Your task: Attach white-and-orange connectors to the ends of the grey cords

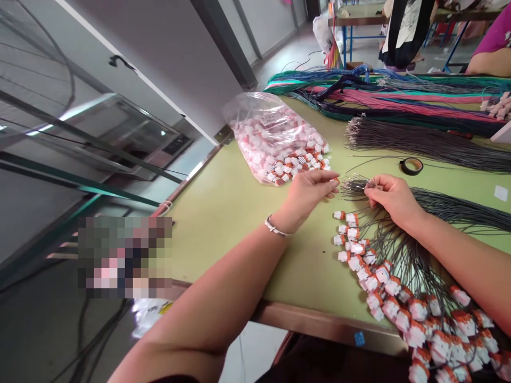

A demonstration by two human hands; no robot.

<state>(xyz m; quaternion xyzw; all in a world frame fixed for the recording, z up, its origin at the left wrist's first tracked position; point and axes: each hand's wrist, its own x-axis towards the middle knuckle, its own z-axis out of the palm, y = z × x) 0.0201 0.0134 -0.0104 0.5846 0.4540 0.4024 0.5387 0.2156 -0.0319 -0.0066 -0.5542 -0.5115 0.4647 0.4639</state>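
Observation:
My left hand point(311, 194), with a bracelet at its wrist, is closed in a pinch over the table. A bit of orange shows at its fingertips and looks like a small connector housing point(337, 181), mostly hidden by the fingers. To its right, my right hand point(389, 196) pinches a thin dark wire, largely covered by the fingers, above a bundle of dark grey wires point(451, 203) with bare metal terminals. Below both hands lie many wires tipped with white and orange connectors point(371, 282), fanned along the table's front edge.
A clear plastic bag point(275, 133) of white and orange connectors lies beyond my left hand. Black tape point(411, 166) sits right of centre. Another grey wire bundle point(431, 141) and pink, green and blue wires point(383, 98) stretch across the back. A person's sleeve point(493, 40) shows at upper right.

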